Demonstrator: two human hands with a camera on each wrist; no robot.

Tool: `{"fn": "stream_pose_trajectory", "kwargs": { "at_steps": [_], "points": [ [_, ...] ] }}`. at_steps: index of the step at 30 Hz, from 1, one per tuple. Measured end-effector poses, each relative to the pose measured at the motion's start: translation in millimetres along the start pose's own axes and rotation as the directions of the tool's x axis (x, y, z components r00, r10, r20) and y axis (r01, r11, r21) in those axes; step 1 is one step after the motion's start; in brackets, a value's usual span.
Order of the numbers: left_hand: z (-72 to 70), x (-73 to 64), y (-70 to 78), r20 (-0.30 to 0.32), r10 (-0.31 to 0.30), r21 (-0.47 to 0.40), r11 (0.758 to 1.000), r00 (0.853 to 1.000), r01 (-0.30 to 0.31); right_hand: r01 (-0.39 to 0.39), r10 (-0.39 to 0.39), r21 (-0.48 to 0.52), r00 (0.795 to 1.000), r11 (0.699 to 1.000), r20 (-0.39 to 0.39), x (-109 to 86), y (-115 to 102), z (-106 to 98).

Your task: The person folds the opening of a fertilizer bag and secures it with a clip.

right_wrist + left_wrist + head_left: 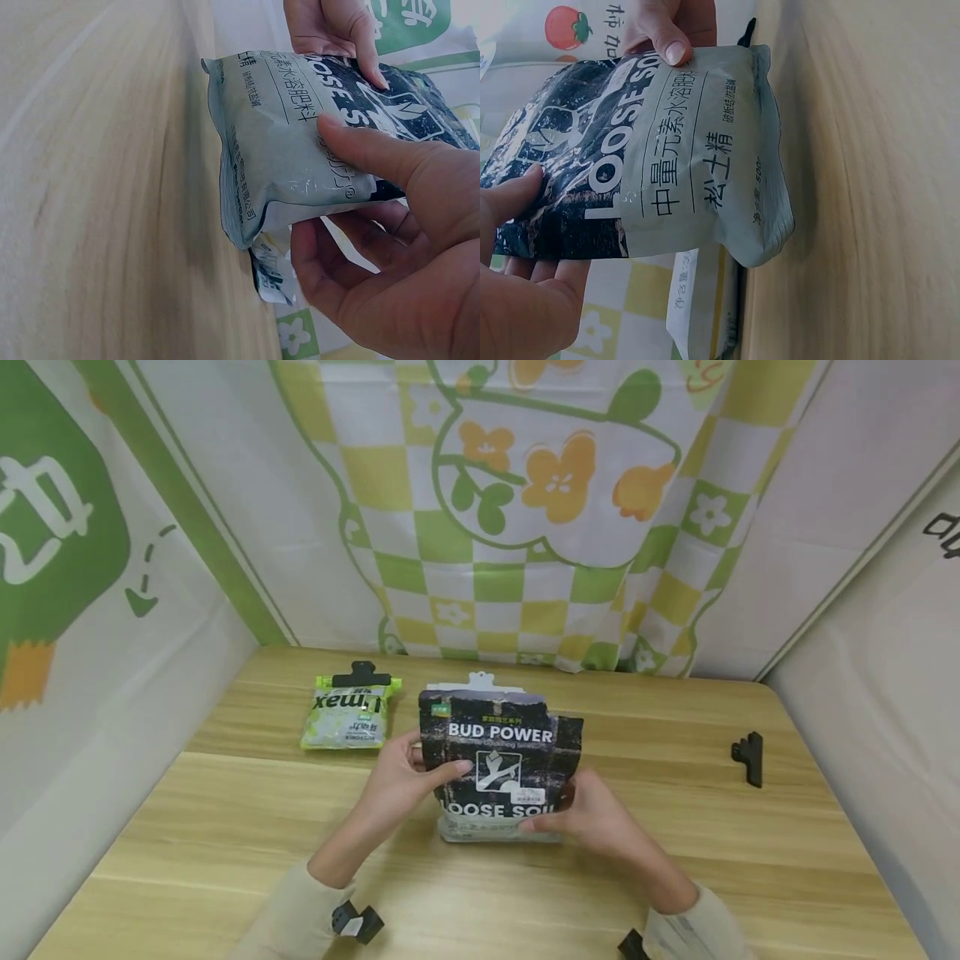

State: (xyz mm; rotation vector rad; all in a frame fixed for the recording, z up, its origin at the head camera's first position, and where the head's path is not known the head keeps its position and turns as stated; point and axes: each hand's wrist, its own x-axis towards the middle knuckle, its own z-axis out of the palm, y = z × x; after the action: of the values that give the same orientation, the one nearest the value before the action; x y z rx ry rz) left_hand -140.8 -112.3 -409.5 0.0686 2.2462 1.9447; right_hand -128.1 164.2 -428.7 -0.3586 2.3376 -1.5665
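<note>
A black and grey fertilizer pouch [498, 739] printed "BUD POWER" and "LOOSE SOIL" stands tilted above the table, held between both hands. My left hand [397, 785] grips its left side, thumb on the black front and fingers behind. Lower on the right side, my right hand [596, 814] pinches the pouch, its thumb on the front near the grey part. In both wrist views the pouch's grey bottom seam [776, 187] shows close to the tabletop. The pouch's top edge looks uneven. Its back is hidden.
Behind the pouch, another bag, mostly hidden, carries a white clip [482, 682]. A green and white bag [347, 722] with a black clip [362, 675] lies at back left. Another black clip [752, 759] lies at the right. A patterned curtain [525, 585] hangs behind the wooden table [247, 827].
</note>
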Motion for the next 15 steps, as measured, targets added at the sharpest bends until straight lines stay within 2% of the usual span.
{"fn": "stream_pose_trajectory", "kwargs": {
  "at_steps": [8, 15],
  "points": [
    [-6.1, -2.6, -5.2, -0.023, 0.021, 0.044, 0.999, 1.000, -0.020, 0.031, -0.031, -0.024, 0.999, 0.999, -0.008, 4.3, 5.0, 7.3],
    [-9.2, -3.5, -5.8, 0.034, 0.051, 0.075, 0.996, 0.998, -0.053, 0.057, -0.059, -0.048, 0.998, 0.997, -0.035, 5.6, 6.6, 10.8]
  ]
}}
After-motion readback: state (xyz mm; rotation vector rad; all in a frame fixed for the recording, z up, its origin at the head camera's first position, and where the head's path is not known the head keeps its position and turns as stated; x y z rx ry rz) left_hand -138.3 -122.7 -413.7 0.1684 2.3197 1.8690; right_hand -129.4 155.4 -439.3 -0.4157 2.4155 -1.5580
